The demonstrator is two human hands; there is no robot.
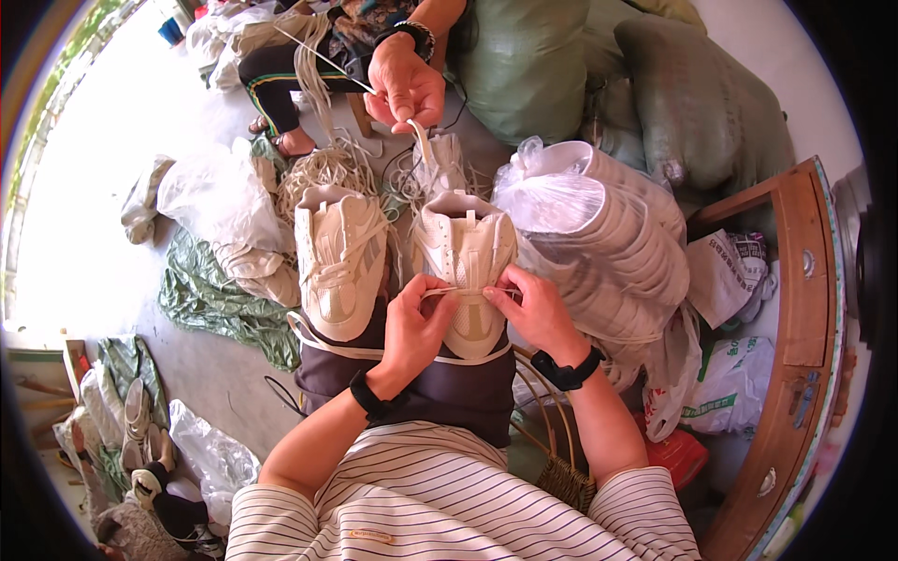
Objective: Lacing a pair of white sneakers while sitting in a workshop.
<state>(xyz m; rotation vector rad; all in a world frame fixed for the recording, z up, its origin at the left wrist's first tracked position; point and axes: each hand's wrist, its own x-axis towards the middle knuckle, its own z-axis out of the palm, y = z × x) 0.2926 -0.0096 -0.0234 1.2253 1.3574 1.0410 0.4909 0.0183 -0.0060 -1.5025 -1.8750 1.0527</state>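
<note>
On my lap stands a pale cream sneaker, its toe toward me. A thin light shoelace crosses its lowest eyelets. My left hand pinches the lace at the left side, and my right hand pinches it at the right. Both hands are closed, close against the shoe. Beside it, to the left, a matching sneaker has lace through its upper. Another loose lace lies across my dark lap. My fingertips partly hide where the lace enters the eyelets.
Across from me, another person's hand holds a light strip. A heap of laces lies beyond the left sneaker. Plastic-wrapped pale shoe parts stand at right, near a wooden drawer unit. Stuffed green sacks fill the back.
</note>
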